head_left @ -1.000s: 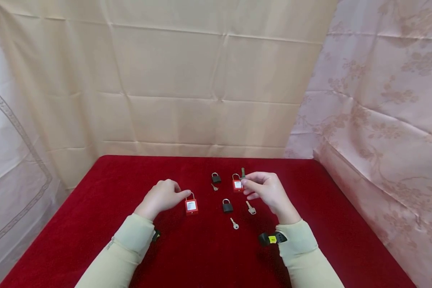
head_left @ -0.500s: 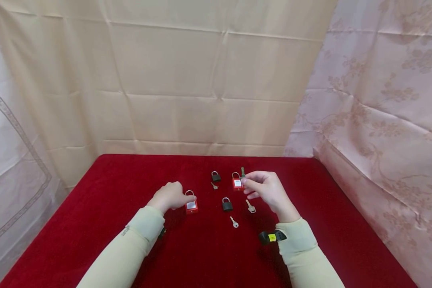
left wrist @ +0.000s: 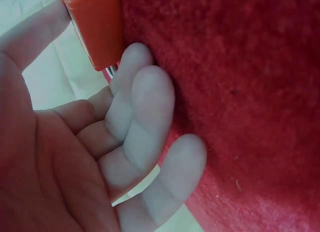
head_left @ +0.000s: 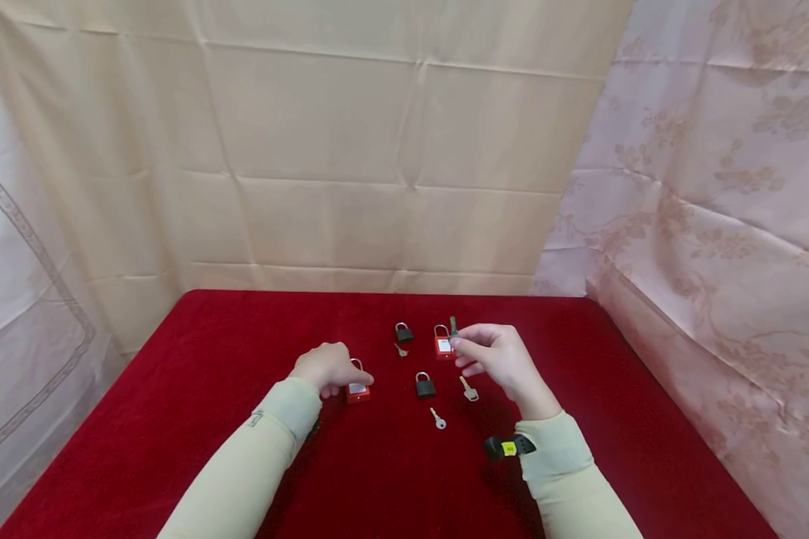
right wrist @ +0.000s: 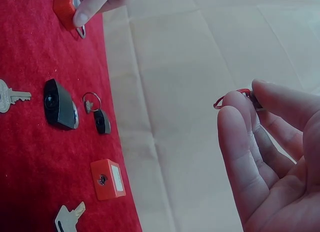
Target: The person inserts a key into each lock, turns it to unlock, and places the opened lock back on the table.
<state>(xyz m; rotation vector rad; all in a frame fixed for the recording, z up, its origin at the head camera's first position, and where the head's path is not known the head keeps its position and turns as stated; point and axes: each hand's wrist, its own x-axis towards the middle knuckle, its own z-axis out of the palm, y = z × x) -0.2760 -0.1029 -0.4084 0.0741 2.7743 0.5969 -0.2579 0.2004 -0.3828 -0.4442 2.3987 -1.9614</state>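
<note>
My left hand (head_left: 328, 368) is at the left red padlock (head_left: 358, 392), its thumb over the white label. In the left wrist view the thumb meets one face of that padlock (left wrist: 97, 26), while several curled fingers sit low by the cloth near the shackle end. My right hand (head_left: 499, 359) is raised and pinches a dark key (head_left: 453, 326), blade up, between thumb and fingers. A red loop (right wrist: 219, 102) shows at those fingertips in the right wrist view. Beyond, overlapped by the right fingers, is the second red padlock (head_left: 443, 345).
Between the hands lie a near black padlock (head_left: 425, 387) and a far one (head_left: 404, 334). Loose keys lie around them: a square-headed key (head_left: 470, 391), a round-headed key (head_left: 439, 421) and a small key (head_left: 401, 350). Red cloth (head_left: 377, 479) covers the table; curtains (head_left: 310, 150) hang behind.
My left hand has shifted right and slightly toward me, its thumb going from the shackle to over the left red padlock's label. The right hand keeps the key in nearly the same place.
</note>
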